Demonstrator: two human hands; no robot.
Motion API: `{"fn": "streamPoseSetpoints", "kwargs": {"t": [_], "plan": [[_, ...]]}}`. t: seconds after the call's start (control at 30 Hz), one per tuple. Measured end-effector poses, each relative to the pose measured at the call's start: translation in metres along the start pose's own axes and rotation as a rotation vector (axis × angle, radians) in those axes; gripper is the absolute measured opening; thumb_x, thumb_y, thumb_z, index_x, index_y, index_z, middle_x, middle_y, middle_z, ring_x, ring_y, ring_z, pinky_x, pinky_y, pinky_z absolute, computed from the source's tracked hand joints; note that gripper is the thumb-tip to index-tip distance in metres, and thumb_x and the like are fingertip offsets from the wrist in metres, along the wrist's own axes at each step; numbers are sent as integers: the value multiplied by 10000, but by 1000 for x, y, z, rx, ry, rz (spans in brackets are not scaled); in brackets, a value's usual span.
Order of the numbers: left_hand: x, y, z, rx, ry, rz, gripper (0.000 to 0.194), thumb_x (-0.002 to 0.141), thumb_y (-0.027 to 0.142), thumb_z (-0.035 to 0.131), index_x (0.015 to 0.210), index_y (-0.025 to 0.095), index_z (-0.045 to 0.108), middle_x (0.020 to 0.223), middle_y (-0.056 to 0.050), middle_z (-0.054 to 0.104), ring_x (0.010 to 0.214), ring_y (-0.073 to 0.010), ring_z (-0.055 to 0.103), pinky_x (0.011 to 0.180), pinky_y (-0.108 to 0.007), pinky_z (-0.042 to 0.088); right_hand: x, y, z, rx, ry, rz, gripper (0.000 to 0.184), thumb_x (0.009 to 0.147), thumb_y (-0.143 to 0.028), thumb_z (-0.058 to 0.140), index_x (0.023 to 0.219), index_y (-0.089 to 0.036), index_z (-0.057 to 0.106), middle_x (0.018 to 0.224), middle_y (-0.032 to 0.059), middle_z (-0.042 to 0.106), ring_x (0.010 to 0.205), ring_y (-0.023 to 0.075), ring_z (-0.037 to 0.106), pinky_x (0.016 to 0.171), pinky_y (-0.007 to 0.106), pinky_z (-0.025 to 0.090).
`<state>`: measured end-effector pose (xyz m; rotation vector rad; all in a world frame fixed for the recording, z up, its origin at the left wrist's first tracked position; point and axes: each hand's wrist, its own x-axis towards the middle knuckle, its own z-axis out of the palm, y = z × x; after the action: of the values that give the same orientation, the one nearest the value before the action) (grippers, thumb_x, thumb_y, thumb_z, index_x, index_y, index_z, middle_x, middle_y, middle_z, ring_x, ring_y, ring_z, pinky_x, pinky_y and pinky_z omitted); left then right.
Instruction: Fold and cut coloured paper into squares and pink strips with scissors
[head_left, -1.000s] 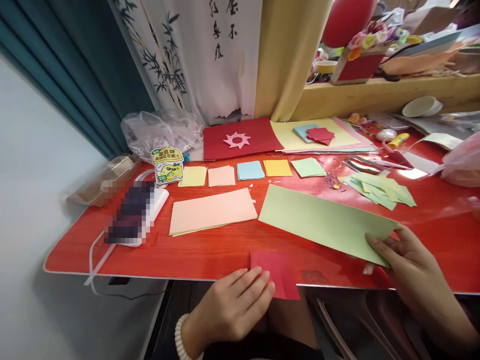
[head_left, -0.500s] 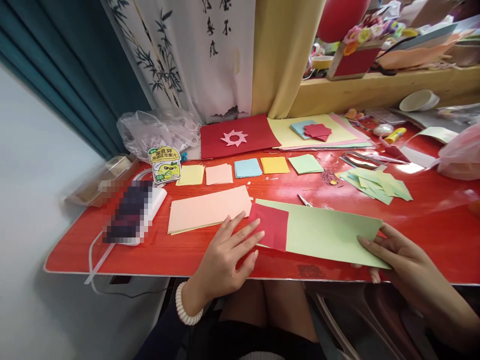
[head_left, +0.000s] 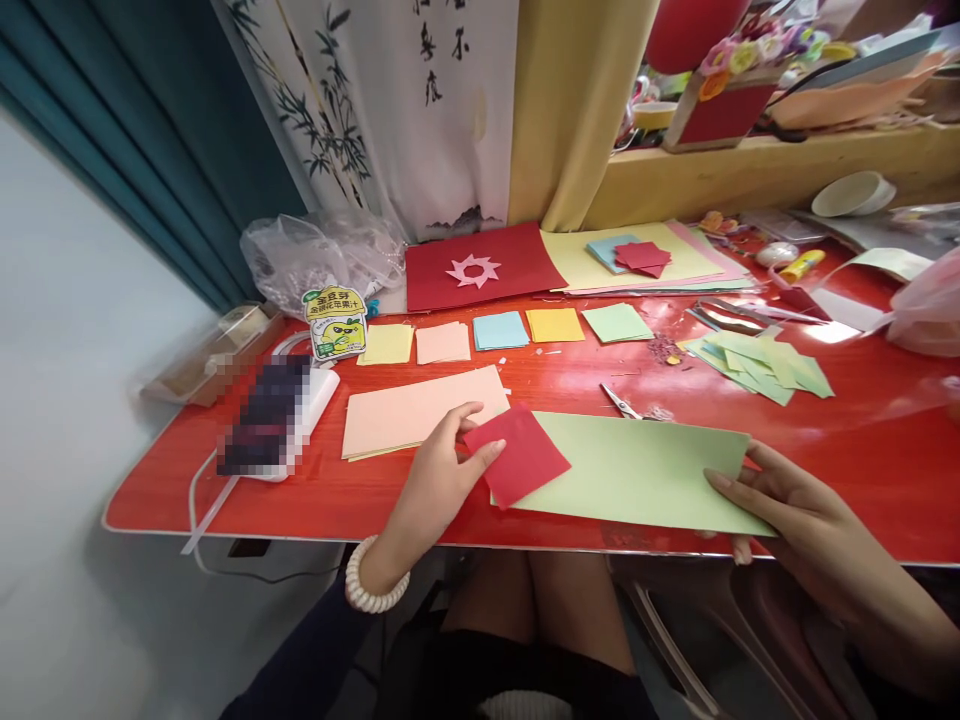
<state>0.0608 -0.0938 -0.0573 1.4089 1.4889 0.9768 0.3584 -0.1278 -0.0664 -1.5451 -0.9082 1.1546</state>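
Note:
Between the thumb and fingers of my left hand [head_left: 442,475] is the left corner of a red paper square [head_left: 520,458]. The square lies tilted across the left end of a light green paper strip [head_left: 637,470]. My right hand [head_left: 795,505] grips that strip by its right end, thumb on top and fingers underneath. A pink paper strip [head_left: 412,408] lies left of the red square, with a yellowish edge showing below it. Just behind the green strip are scissors [head_left: 619,402], their handles partly hidden.
Behind the strips, small paper stacks form a row: yellow [head_left: 386,344], pink [head_left: 443,343], blue [head_left: 500,331], orange [head_left: 555,325] and green [head_left: 617,322]. Loose green pieces [head_left: 765,362] lie at right. A pink paper ring [head_left: 473,271] rests on red card [head_left: 525,265]. A phone [head_left: 266,415] is at left.
My left hand has gone from lying spread on the red square to pinching its corner. The square has turned and shifted left. My right hand still holds the green strip.

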Motion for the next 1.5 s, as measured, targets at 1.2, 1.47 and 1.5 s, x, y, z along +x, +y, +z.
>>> {"fn": "streamPoseSetpoints", "kwargs": {"t": [1.2, 1.47, 1.5], "plan": [[-8, -5, -19, 246, -339, 184, 386, 862, 454, 543, 1225, 326, 567, 1251, -9, 595, 1174, -194, 511, 1005, -349, 396, 15, 9, -7, 106, -133, 132, 448, 510, -185, 807, 891, -321, 614, 525, -48, 533, 423, 149, 539, 360, 181, 480], [-8, -9, -19, 256, -419, 234, 365, 891, 430, 502, 1246, 364, 551, 1201, -6, 628, 1142, -208, 533, 971, -358, 412, 13, 9, -7, 31, -108, 99, 434, 537, -255, 819, 906, -279, 592, 648, -9, 595, 426, 146, 542, 391, 226, 486], [-8, -9, -20, 253, -424, 240, 360, 895, 424, 497, 1246, 365, 551, 1182, -7, 635, 1146, -210, 529, 973, -362, 411, 14, 10, -7, 18, -92, 104, 448, 534, -252, 823, 915, -281, 589, 661, -8, 598, 430, 142, 543, 396, 223, 486]]}}
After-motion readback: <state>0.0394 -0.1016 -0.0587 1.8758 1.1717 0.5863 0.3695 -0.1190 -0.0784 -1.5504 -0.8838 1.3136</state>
